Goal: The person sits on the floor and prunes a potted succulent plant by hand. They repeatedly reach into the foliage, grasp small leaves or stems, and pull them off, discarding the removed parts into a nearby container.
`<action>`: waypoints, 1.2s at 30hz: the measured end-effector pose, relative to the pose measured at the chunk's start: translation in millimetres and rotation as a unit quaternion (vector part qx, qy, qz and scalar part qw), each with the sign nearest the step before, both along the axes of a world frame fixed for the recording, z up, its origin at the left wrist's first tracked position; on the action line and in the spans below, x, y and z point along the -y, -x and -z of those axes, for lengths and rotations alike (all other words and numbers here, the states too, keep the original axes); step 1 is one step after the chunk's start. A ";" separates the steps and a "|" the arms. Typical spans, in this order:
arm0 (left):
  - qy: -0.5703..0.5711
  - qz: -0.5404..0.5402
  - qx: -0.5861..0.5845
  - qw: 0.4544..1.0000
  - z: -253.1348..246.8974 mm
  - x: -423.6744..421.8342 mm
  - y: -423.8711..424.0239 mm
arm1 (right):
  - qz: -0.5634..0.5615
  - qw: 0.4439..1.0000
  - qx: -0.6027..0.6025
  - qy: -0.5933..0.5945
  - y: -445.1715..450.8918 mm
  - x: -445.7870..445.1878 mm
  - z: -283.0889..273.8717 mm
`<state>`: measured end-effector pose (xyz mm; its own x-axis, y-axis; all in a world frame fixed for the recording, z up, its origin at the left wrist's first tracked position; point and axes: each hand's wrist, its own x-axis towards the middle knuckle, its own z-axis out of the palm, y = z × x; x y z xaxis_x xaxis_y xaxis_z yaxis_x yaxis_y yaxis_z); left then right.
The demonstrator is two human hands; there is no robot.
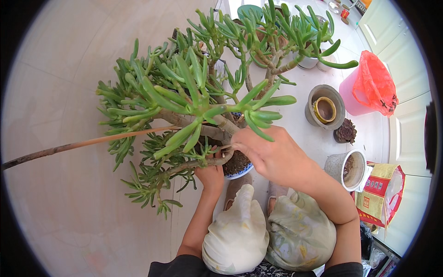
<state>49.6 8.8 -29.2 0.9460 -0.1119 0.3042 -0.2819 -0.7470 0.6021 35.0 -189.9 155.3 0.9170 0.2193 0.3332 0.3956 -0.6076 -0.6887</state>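
Observation:
A large succulent plant with finger-like green leaves and thick woody branches grows from a blue-and-white pot holding dark soil. My right hand reaches over the pot beside the trunk, its thumb and fingers pinching the end of a thin pale stick. Under a low side branch, my left hand reaches in among the stems; its fingertips are partly hidden, so its hold is unclear. A long brown stick extends from the foliage toward the left rim.
On the tiled floor at right stand nested pots, a dark rosette succulent, a pale pot, a pink bin with a red plastic bag and a printed bag. More pots stand behind the plant. My knees are close below the pot.

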 end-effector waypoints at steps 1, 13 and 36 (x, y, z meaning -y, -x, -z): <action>0.005 0.001 0.007 1.000 2.0 -0.6 -0.2 | -0.001 1.000 0.001 -0.004 0.3 -0.2 0.3; -0.045 -0.018 0.013 0.999 -4.6 -0.4 2.8 | 0.003 1.000 0.007 -0.009 4.1 1.5 5.3; 0.183 -0.006 -0.117 0.976 -32.3 3.3 8.0 | 0.056 0.998 -0.021 -0.001 14.2 -5.2 -49.8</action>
